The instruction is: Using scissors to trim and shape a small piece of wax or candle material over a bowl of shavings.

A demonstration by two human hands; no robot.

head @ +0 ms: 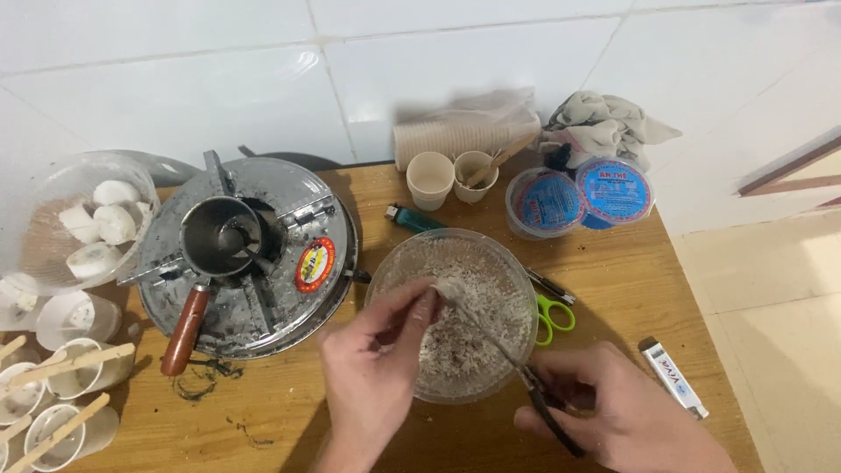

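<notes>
L hand (377, 350) pinches a white lump (448, 287) over the bowl (517, 350) w/ white flakes, R hand (613, 412) grips pliers (539, 394) poking it, so I think it's mid-pull.

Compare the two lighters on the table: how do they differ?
The green lighter lies behind the glass bowl, near the paper cups; the white lighter lies at the table's right edge, beside the right hand. The green one is plain, the white one printed. Both lie flat.

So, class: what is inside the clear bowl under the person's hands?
The clear bowl holds white flakes with dark specks. The left hand hides some.
</notes>
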